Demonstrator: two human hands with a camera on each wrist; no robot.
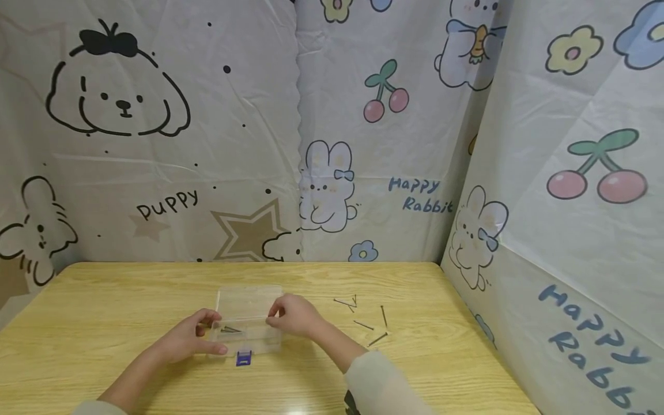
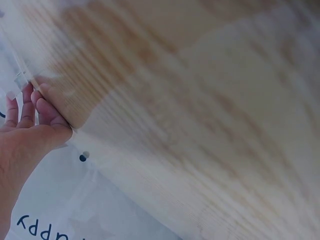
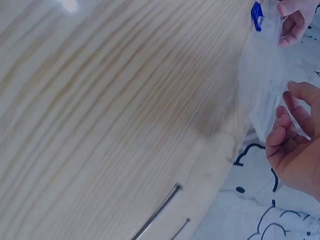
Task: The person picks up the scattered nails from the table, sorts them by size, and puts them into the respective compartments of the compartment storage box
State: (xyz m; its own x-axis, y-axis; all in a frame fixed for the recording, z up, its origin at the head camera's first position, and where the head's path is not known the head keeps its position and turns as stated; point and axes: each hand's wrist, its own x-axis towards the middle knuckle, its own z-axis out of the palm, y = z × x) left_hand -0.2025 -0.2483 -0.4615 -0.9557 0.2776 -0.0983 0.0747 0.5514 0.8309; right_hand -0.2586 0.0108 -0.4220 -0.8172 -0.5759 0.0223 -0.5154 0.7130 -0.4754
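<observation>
A clear plastic box [image 1: 248, 301] stands on the table with its lid raised at the back and a blue latch [image 1: 244, 358] at its front. Inside its left part lie a few dark screws or nails [image 1: 230, 329]. My left hand [image 1: 189, 340] grips the box's left end, thumb at the front corner and fingers farther back. Over the right end of the box is my right hand [image 1: 294, 314], its fingers loosely bent. In the right wrist view a gap shows between thumb and fingers of that hand [image 3: 300, 135], and no object is visible there.
Several loose screws or nails [image 1: 384, 316] lie scattered on the wooden table [image 1: 129, 300] to the right of the box. A printed cloth [image 1: 249, 144] hangs behind the table and along its right side.
</observation>
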